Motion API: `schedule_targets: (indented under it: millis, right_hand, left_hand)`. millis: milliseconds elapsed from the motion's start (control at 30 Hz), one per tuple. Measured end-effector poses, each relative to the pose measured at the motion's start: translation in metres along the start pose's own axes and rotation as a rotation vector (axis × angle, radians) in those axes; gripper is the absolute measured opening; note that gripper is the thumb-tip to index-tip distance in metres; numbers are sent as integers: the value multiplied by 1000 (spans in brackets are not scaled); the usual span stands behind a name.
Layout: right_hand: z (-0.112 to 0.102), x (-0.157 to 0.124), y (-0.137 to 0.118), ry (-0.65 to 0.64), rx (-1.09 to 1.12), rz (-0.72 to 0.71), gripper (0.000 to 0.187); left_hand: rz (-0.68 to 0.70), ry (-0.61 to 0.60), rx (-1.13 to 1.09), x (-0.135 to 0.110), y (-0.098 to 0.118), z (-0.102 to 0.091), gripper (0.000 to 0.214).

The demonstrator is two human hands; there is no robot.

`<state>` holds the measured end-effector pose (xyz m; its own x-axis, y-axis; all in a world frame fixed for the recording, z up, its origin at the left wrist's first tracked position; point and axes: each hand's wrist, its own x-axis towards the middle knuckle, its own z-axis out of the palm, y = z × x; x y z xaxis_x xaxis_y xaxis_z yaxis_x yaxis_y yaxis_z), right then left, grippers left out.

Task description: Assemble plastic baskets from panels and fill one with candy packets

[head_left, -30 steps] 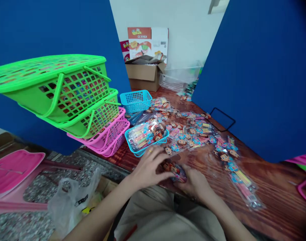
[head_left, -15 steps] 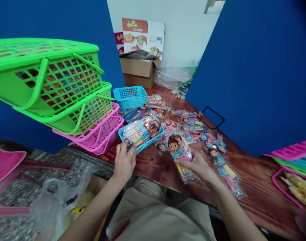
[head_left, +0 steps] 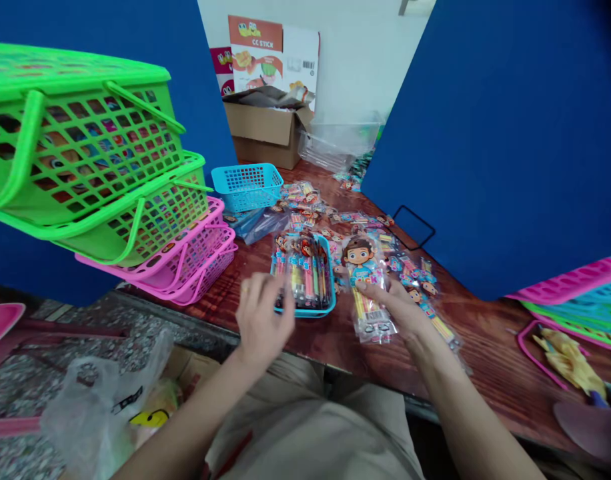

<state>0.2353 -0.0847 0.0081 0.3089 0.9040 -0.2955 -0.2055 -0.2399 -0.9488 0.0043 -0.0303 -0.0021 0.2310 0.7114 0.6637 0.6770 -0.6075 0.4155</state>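
Note:
In my right hand (head_left: 393,303) is a clear packet of coloured sticks (head_left: 366,293) with a cartoon child on its front; a second packet seems to lie behind it. My fingers close around its right side, above the table's front part. Just left of it stands a small blue basket (head_left: 325,311), filled with similar packets (head_left: 303,273) lined up lengthwise. At the basket's front left corner is my left hand (head_left: 265,317), slightly blurred, its thumb apart from the curled fingers and nothing held. Whether it touches the rim I cannot tell.
Stacked green baskets (head_left: 105,153) and pink baskets (head_left: 185,267) rise at the left. Behind are another blue basket (head_left: 248,188), a cardboard box (head_left: 263,127) and a clear bin (head_left: 340,143). Loose packets (head_left: 428,310) spread across the wooden table. Blue panels (head_left: 510,133) flank it.
The filled blue basket has turned from slanted to lengthwise and sits flat. My left hand has come off its rim. The packet in my right hand is more upright, and the view has shifted.

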Motion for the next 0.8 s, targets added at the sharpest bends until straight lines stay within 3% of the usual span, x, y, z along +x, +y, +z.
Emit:
schedule_targets:
  millis: [100, 167, 333, 467, 600, 667, 800]
  right_hand:
    - [6, 2, -4, -38, -33, -6, 51]
    - [12, 6, -10, -41, -76, -69, 54]
    - [13, 15, -36, -105, -341, -424, 68]
    - [6, 15, -65, -353, -708, -645, 76]
    - [12, 15, -83, -743, -1057, -648, 74]
    - [20, 20, -85, -859, -1208, -641, 72]
    - [34, 40, -78, -919, -1340, -627, 71]
  left_hand:
    - [-272, -259, 32, 18, -36, 11, 38]
    - [-338, -393, -36, 20, -49, 20, 38]
    - [-244, -486, -200, 18, -62, 26, 40]
    - [-64, -629, -446, 38, -71, 29, 40]
    - [90, -849, -673, 62, -75, 44, 41]
    - [92, -920, -725, 69, -71, 52, 43]
    - [-139, -920, -839, 68, -58, 56, 53]
